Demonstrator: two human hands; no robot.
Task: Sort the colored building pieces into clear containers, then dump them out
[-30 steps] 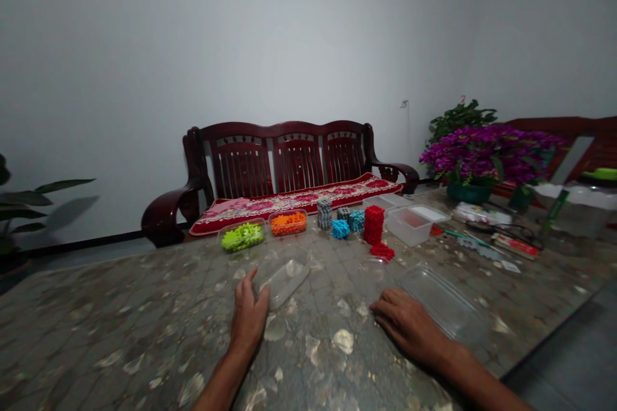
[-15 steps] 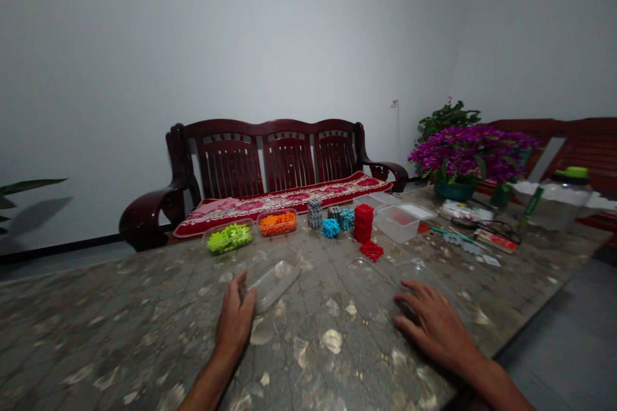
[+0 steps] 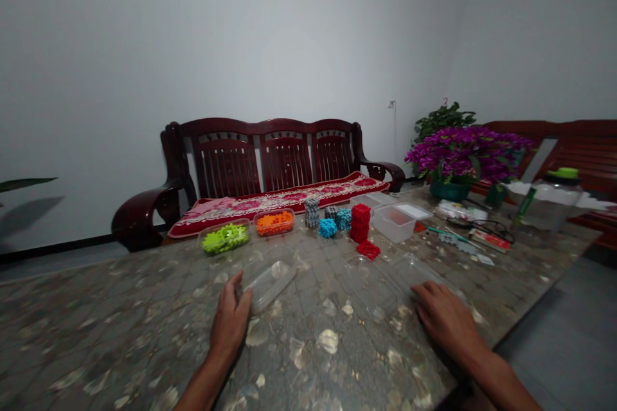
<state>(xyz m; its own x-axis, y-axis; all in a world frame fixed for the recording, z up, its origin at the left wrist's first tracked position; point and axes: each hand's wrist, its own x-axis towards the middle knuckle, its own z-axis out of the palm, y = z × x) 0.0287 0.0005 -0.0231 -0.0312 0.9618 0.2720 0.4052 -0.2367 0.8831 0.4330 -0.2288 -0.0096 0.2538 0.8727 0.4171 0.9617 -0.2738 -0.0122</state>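
My left hand [image 3: 230, 314] rests on the table at the left end of a clear plastic tray [image 3: 270, 279], thumb and fingers apart. Whether it touches the tray I cannot tell. My right hand [image 3: 443, 314] lies with fingers loosely bent over the near edge of another clear plastic tray [image 3: 419, 270], holding nothing that shows. A third clear tray [image 3: 371, 286] lies just left of it. Beyond the hands stand a tub of green pieces [image 3: 225, 237], a tub of orange pieces [image 3: 274, 223], grey stacked pieces [image 3: 312, 213], a blue cluster [image 3: 328, 228] and a red stack [image 3: 360, 223].
Loose red pieces [image 3: 368, 250] lie before the red stack. To the right are a translucent box [image 3: 395, 225], glasses [image 3: 496, 228], a small red-and-white box [image 3: 489, 239], a bottle [image 3: 554, 202] and purple flowers [image 3: 467, 151]. A wooden bench [image 3: 284, 160] stands behind the table.
My right hand has shifted right, away from the middle clear tray, and its fingers have drawn closer together. My left hand stays by its tray. The view has moved slightly.
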